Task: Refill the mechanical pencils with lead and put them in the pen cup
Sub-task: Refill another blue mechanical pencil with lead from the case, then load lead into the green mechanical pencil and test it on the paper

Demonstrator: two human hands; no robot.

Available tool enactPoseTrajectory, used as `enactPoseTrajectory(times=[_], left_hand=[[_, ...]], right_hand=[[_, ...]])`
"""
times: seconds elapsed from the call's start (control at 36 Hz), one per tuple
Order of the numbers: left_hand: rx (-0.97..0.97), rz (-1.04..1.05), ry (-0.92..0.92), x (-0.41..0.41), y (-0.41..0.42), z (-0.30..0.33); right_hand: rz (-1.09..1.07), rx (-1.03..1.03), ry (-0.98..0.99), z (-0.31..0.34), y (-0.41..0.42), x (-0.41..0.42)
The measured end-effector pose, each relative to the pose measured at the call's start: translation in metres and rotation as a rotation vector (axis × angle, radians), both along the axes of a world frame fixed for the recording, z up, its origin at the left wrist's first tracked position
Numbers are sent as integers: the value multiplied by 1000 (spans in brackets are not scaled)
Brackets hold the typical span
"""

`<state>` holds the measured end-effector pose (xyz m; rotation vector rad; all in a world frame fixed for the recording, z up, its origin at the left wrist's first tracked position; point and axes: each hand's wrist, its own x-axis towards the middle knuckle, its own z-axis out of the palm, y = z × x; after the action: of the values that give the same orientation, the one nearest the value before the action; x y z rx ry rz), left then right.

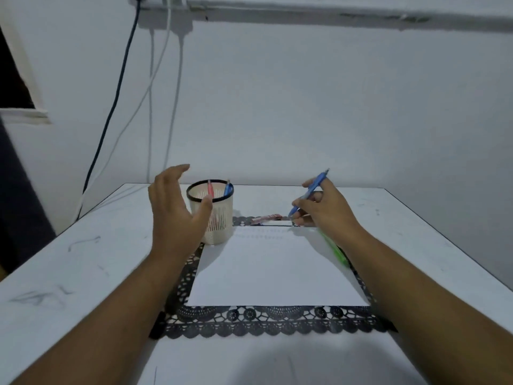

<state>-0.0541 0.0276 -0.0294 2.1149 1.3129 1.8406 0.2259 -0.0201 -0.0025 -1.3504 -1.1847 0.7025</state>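
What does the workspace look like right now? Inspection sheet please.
Surface: white table, scuffed; black lace mat under a white sheet.
Job's things: pen cup with a red and a blue pencil inside; blue pencil in the right hand; green pencil on the mat; red lead case behind the sheet.
Clutter: nothing seen.
Hands: left hand open beside the cup, fingers spread; right grips the blue pencil.
Cables: dark and white leads down the wall.
Surroundings: plain wall.
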Motion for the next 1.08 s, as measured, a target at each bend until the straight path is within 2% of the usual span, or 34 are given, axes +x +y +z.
enactPoseTrajectory(times=[0.08, 0.17, 0.28, 0.44, 0.56, 0.81, 0.94, 1.08], left_hand=[[-194, -66, -106, -9, 14, -12], [-437, -232, -169, -15, 23, -19], [-571, -374, -159, -14, 28, -27], [-564, -390, -101, -13, 30, -32], [-550, -401, -111, -11, 27, -31], [-553, -417, -110, -13, 26, -30], [-551, -429, -117, -15, 27, -31], [-564, -417, -117, -16, 30, -33]], right_hand=[[9, 61, -6, 11, 1, -13], [51, 113, 35, 24, 6, -29], [64, 205, 14, 48, 14, -49], [142, 373, -186, 82, 22, -82], [83, 441, -514, 82, 34, -103], [19, 252, -1067, 56, 61, -134], [18, 119, -1138, 46, 71, -139], [55, 137, -1067, 41, 71, -139]])
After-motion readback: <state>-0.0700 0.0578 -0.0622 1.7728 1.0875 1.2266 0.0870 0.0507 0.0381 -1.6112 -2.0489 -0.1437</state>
